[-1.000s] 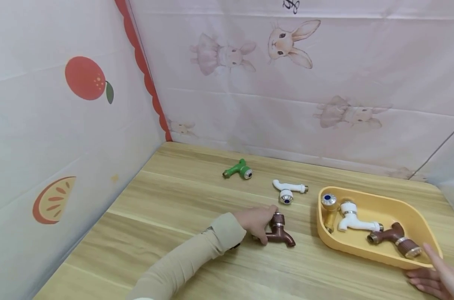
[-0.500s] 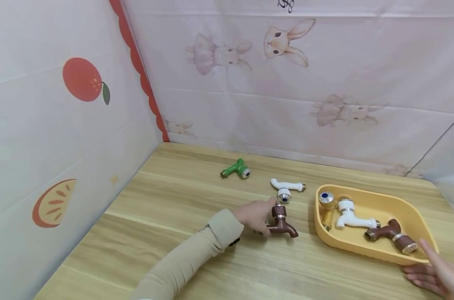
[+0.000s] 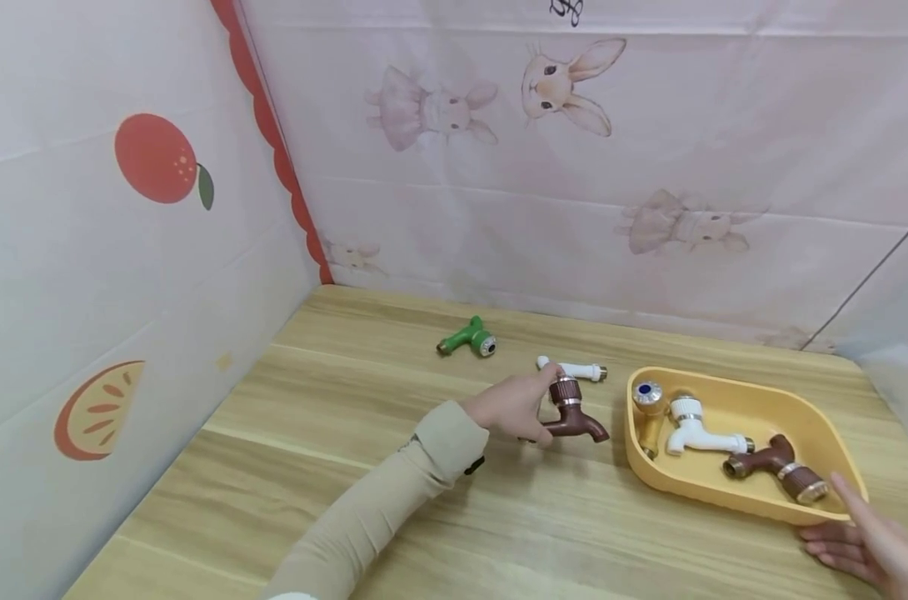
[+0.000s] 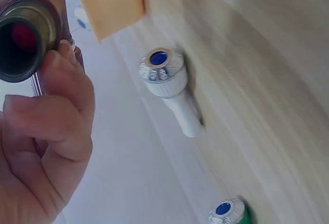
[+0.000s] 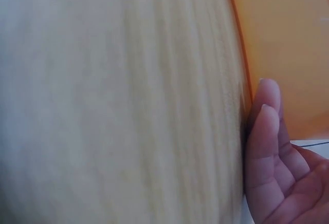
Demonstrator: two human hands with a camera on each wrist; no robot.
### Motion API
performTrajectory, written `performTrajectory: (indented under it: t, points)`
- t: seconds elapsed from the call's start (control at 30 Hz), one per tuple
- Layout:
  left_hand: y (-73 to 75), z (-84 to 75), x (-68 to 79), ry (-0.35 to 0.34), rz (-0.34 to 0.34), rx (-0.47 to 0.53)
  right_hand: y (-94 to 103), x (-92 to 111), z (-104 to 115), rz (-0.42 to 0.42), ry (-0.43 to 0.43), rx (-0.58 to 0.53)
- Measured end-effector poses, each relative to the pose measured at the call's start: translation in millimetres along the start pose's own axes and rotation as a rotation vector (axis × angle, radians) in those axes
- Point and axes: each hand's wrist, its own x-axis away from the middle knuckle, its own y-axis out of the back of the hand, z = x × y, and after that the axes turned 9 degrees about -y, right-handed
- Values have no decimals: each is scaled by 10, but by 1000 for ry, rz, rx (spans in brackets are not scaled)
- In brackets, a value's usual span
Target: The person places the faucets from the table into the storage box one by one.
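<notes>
My left hand (image 3: 516, 406) grips a brown tap (image 3: 570, 412) and holds it just above the wooden table (image 3: 364, 433), left of the yellow tray (image 3: 754, 398). In the left wrist view the fingers (image 4: 56, 111) curl round the tap's brass threaded end (image 4: 24, 36). My right hand (image 3: 866, 546) lies with straight fingers against the tray's near right corner; its fingertips (image 5: 267, 116) touch the tray wall (image 5: 280, 39). A gold tap (image 3: 647, 407), a white tap (image 3: 697, 429) and another brown tap (image 3: 780, 468) lie in the tray.
A white tap (image 3: 577, 369) lies on the table just behind my left hand, also seen from the left wrist as the white tap (image 4: 169, 88). A green tap (image 3: 467, 337) lies farther back left. Printed cloth walls (image 3: 124, 250) close the table at left and back.
My left hand has lifted the brown tap off the table and carried it up and to the right, toward the tray. The right hand has stayed at the tray's corner.
</notes>
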Motion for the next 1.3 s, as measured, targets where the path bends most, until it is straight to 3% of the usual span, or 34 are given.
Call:
performTrajectory:
  t: [0.43,0.7,1.3]
  points:
    - [97,-170,-223,-129,-77,-31,-15,-1,-8,-5,8,8]
    - [103,-315,-374,-132,-45,11,-34,-19,-42,-4,14,7]
    - [128,-631,-741,-177,-20,-73,8,-13,-38,14,69,45]
